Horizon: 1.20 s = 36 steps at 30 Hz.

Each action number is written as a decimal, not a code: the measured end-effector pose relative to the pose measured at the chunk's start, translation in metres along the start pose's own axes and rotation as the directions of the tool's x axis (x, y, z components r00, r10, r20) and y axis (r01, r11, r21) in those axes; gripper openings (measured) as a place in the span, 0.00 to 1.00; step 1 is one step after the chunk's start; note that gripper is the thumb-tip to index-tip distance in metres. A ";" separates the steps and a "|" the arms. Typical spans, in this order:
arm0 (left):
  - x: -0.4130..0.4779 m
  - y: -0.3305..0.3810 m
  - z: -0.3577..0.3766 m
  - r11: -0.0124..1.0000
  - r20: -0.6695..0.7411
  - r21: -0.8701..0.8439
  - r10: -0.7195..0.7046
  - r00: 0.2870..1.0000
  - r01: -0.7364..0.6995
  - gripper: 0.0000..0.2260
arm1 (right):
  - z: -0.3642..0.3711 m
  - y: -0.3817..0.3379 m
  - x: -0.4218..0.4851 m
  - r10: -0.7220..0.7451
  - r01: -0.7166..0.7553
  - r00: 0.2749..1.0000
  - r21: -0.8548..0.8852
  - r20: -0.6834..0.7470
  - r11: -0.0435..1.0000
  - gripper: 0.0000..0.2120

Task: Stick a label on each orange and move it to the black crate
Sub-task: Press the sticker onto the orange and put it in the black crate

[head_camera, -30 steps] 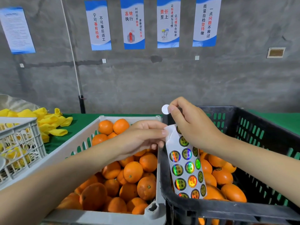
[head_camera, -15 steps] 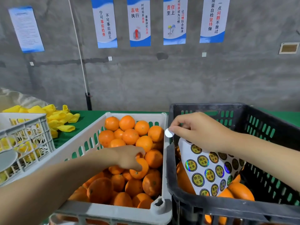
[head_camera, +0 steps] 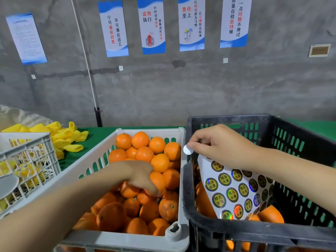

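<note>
Reaching into the white crate (head_camera: 149,130), as the head view shows it, the left hand (head_camera: 141,177) curls its fingers over one orange (head_camera: 157,180) mid-pile; a full wrap around its sides should lift it without rolling the neighbours. Over the black crate (head_camera: 227,119), the right hand (head_camera: 220,144) pinches a peeled round label (head_camera: 187,149) at its fingertips, with the sticker sheet (head_camera: 234,190) hanging beneath. Bringing the fruit to the label and pressing it flat on smooth peel looks wisest.
</note>
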State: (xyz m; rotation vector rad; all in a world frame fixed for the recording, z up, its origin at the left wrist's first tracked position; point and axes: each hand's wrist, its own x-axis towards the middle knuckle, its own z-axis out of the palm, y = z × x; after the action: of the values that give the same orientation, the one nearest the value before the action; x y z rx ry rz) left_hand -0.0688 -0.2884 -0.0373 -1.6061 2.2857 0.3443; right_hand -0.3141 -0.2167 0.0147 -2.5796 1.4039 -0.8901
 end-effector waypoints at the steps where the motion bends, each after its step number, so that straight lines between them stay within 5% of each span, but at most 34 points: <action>1: -0.001 -0.001 -0.006 1.000 -0.070 -0.031 0.000 0.998 -0.002 0.25 | -0.001 0.001 0.001 0.002 -0.003 0.999 -0.012 -0.033 1.000 0.11; 5: -0.012 -0.008 -0.028 0.972 -0.532 -0.208 -0.015 0.847 -0.114 0.20 | -0.003 0.001 0.002 0.019 -0.030 0.986 -0.061 -0.168 0.998 0.10; 9: -0.024 0.001 -0.032 0.873 -0.739 -0.304 0.036 0.673 -0.381 0.22 | -0.005 0.002 0.004 0.019 -0.058 0.968 -0.149 -0.250 0.987 0.08; 13: -0.032 0.021 -0.026 0.797 -0.779 -0.227 0.197 0.596 -0.560 0.28 | -0.006 0.001 0.003 0.000 -0.058 0.959 -0.198 -0.284 0.978 0.08; 22: -0.030 0.030 -0.022 0.786 -0.789 -0.077 0.328 0.520 -0.613 0.25 | -0.005 -0.007 0.003 0.000 -0.030 0.970 -0.122 -0.244 0.992 0.08; 28: -0.027 0.030 -0.017 0.779 -0.807 -0.096 0.304 0.507 -0.620 0.31 | -0.007 -0.004 0.002 -0.037 0.056 0.986 0.120 -0.160 0.991 0.19; 30: -0.024 0.029 -0.017 0.767 -0.826 -0.128 0.268 0.496 -0.629 0.33 | -0.008 -0.004 0.000 -0.060 0.077 0.992 0.165 -0.109 0.983 0.15; 36: -0.021 0.028 -0.015 0.731 -0.845 -0.208 0.201 0.495 -0.650 0.33 | -0.010 -0.004 -0.001 -0.101 0.117 0.965 0.050 -0.240 0.992 0.12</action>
State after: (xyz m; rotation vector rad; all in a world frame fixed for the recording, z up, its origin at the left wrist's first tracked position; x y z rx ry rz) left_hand -0.0900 -0.2662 -0.0150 -1.5056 3.6128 0.4609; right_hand -0.3163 -0.2114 0.0237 -2.5938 1.2685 -1.2756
